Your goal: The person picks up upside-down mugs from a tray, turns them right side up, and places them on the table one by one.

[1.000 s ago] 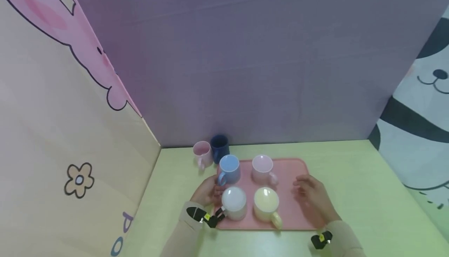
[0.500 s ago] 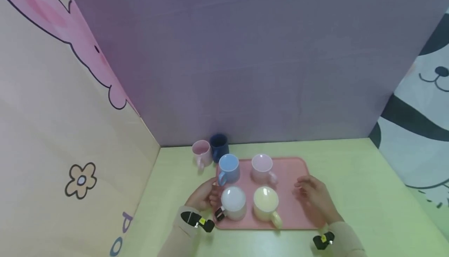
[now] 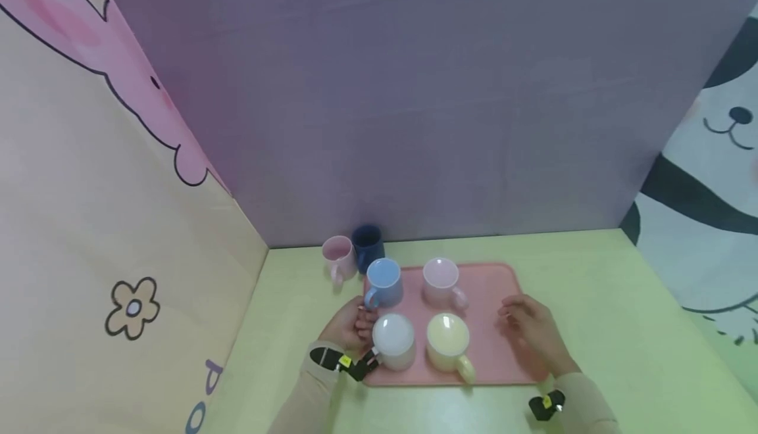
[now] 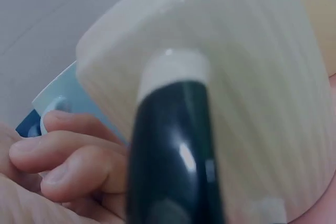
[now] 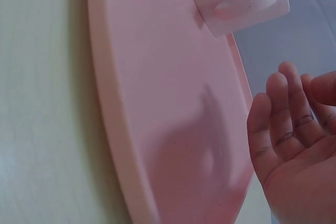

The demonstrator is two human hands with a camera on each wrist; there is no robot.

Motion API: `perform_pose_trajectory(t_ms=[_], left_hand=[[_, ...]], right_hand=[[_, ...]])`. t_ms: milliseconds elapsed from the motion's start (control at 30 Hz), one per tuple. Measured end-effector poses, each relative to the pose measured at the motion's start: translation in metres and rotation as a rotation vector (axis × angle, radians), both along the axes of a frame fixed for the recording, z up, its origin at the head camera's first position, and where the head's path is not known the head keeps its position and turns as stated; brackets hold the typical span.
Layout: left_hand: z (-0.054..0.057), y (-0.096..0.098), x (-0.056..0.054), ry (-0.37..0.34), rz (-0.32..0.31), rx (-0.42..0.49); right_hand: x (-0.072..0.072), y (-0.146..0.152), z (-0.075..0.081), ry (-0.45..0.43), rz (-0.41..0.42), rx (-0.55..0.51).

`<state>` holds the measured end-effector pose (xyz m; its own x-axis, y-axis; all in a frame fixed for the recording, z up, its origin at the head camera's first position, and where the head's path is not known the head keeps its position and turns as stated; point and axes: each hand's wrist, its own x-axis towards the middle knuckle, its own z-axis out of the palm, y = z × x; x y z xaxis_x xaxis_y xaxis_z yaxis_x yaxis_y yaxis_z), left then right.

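Observation:
My left hand (image 3: 349,324) is beside the left edge of the pink tray (image 3: 497,361), its fingers loosely curled. Those fingers (image 4: 79,148) lie close to the handle of a light blue mug (image 3: 385,284) and next to a white mug (image 3: 395,345). The white mug's ribbed side (image 4: 262,98) fills much of the left wrist view, behind a dark wrist fitting. Over the tray's right side hovers my right hand (image 3: 531,329), fingers bent and slightly apart, holding nothing. A pale pink mug (image 3: 439,286) and a pale yellow mug (image 3: 447,342) also stand on the tray.
Off the tray's back left corner, a pink mug (image 3: 339,256) and a dark blue mug (image 3: 368,248) stand side by side on the light table (image 3: 604,315). A grey-purple panel (image 3: 450,125) rises behind. Printed cloth walls flank both sides.
My left hand drew back to the left from the mugs, then came slightly right again, with its fingers more curled. The right hand and the mugs stay in place.

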<state>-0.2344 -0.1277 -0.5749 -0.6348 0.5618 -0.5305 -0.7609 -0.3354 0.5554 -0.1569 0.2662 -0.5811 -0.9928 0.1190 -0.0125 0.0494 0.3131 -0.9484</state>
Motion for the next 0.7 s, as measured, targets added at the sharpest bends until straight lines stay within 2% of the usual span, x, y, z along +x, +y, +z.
perform_pose_trajectory(t_ms=[133,367,533,700], left_hand=[[0.001,0.002,-0.002,0.006,0.031,-0.012],[0.004,0.005,-0.005,0.028,0.025,-0.041],[0.008,0.006,-0.009,0.045,0.043,-0.063],[0.019,0.011,-0.013,0.129,0.054,-0.023]], right_hand=[[0.001,-0.001,0.0,-0.011,0.007,-0.009],[0.003,-0.002,0.001,-0.067,-0.014,-0.001],[0.004,0.001,0.003,-0.062,-0.016,0.0],[0.004,0.002,0.005,-0.017,-0.003,-0.004]])
